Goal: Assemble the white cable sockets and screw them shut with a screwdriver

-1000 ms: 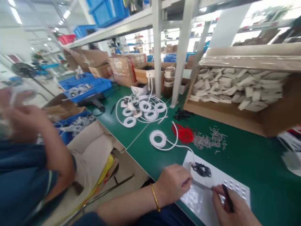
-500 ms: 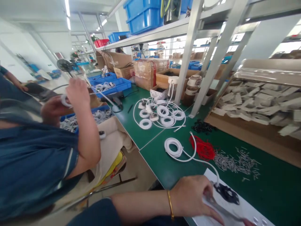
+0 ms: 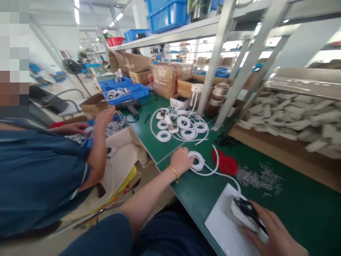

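My left hand (image 3: 182, 160), with a gold bracelet at its wrist, has its fingers closed at the left edge of a coiled white cable (image 3: 200, 155) on the green table. From that coil the cable runs to a small white plastic housing (image 3: 241, 216) with a black part on its upper side. My right hand (image 3: 277, 229) grips this housing by thumb and fingers, tilted over a white sheet (image 3: 222, 227). Its inner fingertips are partly hidden. Beyond the coil lies a bundle of red pieces (image 3: 226, 163), beside scattered small screw-like metal pieces (image 3: 259, 177).
More coiled white cables (image 3: 186, 133) lie further back, near small black parts (image 3: 226, 139). A carton of pale pieces (image 3: 298, 117) stands right, beside metal shelf posts (image 3: 217, 71). At left, a co-worker's arm (image 3: 97, 153) reaches over a blue bin (image 3: 117, 124).
My left hand has moved from the housing, where a grey metal tool showed, up and left to the coil. My right hand has come into fuller view, holding the housing, now lifted and tilted.
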The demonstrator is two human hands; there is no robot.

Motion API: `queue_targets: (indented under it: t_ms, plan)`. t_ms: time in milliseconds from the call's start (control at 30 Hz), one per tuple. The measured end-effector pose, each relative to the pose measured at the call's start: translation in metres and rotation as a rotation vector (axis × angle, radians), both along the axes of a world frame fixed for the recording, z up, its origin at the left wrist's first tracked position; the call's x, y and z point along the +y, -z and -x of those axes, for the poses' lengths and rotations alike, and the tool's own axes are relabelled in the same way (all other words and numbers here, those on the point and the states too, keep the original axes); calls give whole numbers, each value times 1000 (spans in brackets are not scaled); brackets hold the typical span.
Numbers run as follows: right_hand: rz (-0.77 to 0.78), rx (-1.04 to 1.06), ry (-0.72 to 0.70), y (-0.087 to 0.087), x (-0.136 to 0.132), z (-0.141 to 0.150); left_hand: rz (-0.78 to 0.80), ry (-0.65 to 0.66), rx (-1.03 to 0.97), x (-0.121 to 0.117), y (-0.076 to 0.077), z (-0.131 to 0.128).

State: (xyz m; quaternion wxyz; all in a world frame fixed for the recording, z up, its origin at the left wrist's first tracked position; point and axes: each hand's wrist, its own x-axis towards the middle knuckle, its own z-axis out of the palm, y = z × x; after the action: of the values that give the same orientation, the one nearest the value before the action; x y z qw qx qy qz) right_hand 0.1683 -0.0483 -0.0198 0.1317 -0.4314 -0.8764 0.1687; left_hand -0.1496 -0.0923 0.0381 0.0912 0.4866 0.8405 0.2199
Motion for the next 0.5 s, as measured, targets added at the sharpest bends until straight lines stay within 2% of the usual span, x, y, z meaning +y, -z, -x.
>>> queue_targets:
  t_ms: [100, 167, 233, 333, 433, 500]
  plan:
    - [20, -68, -8, -37, -20, 13, -28, 30, -18, 12, 4, 9]
    - [45, -71, -11, -48, -26, 19, -87, 11, -12, 13, 3, 13]
    - [88, -64, -5, -53, -29, 21, -144, -18, -3, 8, -4, 16]
    - [117, -10, 12, -57, -29, 22, -307, -68, 14, -4, -28, 13]
    - [91, 76, 48, -65, -31, 22, -600, -97, -15, -11, -65, 3]
    - [63, 129, 97, -75, -36, 20, -737, -76, -52, -12, -89, -7]
